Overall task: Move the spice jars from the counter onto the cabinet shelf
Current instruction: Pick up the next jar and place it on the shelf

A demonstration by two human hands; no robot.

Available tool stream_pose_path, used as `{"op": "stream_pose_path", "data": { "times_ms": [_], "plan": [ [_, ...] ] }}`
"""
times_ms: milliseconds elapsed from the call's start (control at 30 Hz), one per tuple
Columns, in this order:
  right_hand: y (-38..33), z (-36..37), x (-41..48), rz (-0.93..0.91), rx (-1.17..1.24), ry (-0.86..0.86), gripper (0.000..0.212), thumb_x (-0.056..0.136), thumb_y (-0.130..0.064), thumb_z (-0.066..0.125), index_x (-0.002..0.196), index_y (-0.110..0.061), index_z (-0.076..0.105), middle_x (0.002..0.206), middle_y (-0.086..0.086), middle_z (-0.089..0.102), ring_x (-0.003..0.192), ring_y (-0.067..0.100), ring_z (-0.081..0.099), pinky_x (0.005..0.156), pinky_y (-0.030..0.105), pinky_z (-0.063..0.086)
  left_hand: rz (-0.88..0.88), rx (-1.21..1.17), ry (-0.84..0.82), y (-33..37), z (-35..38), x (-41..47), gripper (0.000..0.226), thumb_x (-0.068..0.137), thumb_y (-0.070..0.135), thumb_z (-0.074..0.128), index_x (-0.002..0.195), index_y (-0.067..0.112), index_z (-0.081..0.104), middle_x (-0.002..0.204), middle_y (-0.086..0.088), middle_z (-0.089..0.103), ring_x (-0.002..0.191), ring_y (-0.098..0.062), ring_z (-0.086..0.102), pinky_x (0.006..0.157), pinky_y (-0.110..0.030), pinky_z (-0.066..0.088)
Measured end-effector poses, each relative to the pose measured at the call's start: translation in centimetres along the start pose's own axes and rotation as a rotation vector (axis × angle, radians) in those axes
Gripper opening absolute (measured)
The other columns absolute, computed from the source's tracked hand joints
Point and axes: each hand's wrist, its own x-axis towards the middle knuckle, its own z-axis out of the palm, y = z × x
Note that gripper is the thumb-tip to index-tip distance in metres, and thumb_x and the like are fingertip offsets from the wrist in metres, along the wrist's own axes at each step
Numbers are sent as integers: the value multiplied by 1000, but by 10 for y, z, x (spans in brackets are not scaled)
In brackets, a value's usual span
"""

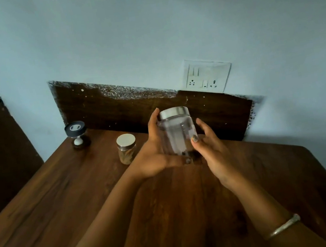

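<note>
Fingers [154,119] of my left hand [153,147] curl round the clear jar [177,134], cupping its base to take the weight, while my right hand [209,148] is loose, only its thumb steadying the glass. I hold the jar nearly upright just above the bench [64,200]. The smaller jar [126,149] stands on the bench to its left, and neither shows a readable label.
</note>
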Motion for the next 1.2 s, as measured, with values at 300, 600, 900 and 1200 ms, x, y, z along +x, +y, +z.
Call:
{"op": "stream_pose_path", "data": {
  "times_ms": [300, 600, 900, 1200],
  "plan": [
    [1, -18, -15, 49, 63, -27, 49, 72, -38, 74, 117, -39, 55, 114, 0, 66, 107, 20, 63, 87, 40, 54, -32, -66, -54, 9, 20, -10, 125, 65, 5, 69, 141, 38, -25, 140, 6, 38, 117, -18, 55, 82, -29, 53],
    [-10, -15, -21, -59, -142, -9, 81, 62, -55, 67, 134, -43, 32, 114, -6, 59, 103, 10, 61, 79, 26, 55, 90, 82, -17, 18, 27, -16, 129, 72, -3, 73, 140, 26, -33, 122, 41, 42, 113, 8, 54, 83, -12, 49],
    [-22, -48, -21, 60, -57, -228, 96, 66, -26, 76, 143, -42, 20, 114, 11, 66, 110, 26, 61, 83, 29, 54, 55, -121, -67, 19, 25, -22, 124, 65, -5, 67, 141, 42, -19, 150, -4, 30, 131, -22, 44, 97, -40, 48],
    [-25, -45, -29, -61, -220, -108, 94, 62, -40, 76, 136, -55, 20, 105, -1, 67, 99, 12, 65, 85, 31, 50, 24, 164, -133, 18, 16, -15, 120, 75, 20, 74, 140, 45, -23, 109, 11, 59, 85, -6, 65, 75, -27, 53]
  ]
}}
